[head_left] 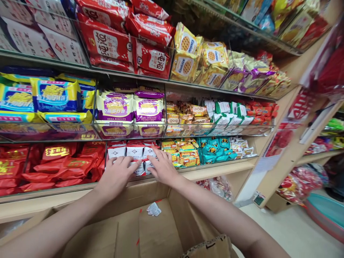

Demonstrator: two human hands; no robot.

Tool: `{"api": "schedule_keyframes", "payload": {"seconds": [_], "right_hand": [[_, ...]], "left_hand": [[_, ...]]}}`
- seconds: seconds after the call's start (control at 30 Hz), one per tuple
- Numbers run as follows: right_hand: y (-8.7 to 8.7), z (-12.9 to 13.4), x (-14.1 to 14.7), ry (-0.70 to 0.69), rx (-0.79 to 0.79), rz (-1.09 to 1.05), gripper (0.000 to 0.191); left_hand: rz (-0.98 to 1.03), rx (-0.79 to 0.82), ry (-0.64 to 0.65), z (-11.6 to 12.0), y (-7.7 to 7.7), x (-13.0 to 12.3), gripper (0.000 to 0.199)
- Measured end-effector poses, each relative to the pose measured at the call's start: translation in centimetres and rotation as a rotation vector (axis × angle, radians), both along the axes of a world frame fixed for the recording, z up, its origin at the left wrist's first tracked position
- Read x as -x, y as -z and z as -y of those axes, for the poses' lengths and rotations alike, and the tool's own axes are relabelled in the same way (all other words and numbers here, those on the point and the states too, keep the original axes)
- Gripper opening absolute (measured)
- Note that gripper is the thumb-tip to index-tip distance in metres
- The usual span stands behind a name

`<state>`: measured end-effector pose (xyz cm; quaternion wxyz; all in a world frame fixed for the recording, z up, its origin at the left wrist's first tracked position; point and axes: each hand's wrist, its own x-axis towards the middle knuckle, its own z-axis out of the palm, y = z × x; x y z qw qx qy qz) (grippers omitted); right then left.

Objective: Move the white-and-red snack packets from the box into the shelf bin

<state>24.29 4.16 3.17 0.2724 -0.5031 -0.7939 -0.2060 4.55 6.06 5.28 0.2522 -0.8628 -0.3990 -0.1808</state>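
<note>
Small white-and-red snack packets (134,152) sit in rows in a bottom-shelf compartment. My left hand (118,175) lies over the left front of these packets, its fingers stretched forward and thumb pointing right. From the right, my right hand (163,166) rests on the same group with fingers extended and somewhat apart. Both hands appear to touch the packets without gripping any; some packets are hidden beneath the fingers. Below my forearms stands an open cardboard box (158,229), with a crumpled white paper label (154,209) on its bottom.
Red packets (64,161) fill the compartment at left; yellow packets (185,154) and teal packets (217,148) lie to the right. A glass shelf edge (129,138) runs just above my hands. A raised box flap (209,247) stands near my right forearm. A teal tub (326,211) is far right.
</note>
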Motion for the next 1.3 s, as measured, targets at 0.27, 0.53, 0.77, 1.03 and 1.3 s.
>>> {"api": "schedule_keyframes", "payload": {"seconds": [0.27,0.53,0.77,1.03,1.3], "right_hand": [[0.6,0.5,-0.4,-0.030,0.002,-0.063,0.039],[0.4,0.0,0.3,0.013,-0.008,-0.063,0.029],[0.8,-0.2,1.0,0.012,-0.064,-0.070,0.041],[0.6,-0.3,0.9,0.013,-0.038,-0.058,0.037],[0.2,0.9,-0.2,-0.010,-0.065,-0.120,0.029]], "left_hand": [[0.048,0.065,0.067,0.5,-0.4,0.9,0.032],[-0.023,0.013,0.042,0.4,-0.7,0.1,0.031],[-0.089,0.052,0.057,0.2,-0.6,0.2,0.033],[-0.085,0.118,0.106,-0.6,-1.1,0.4,0.037],[-0.040,0.085,0.177,-0.7,-1.5,1.3,0.036]]}}
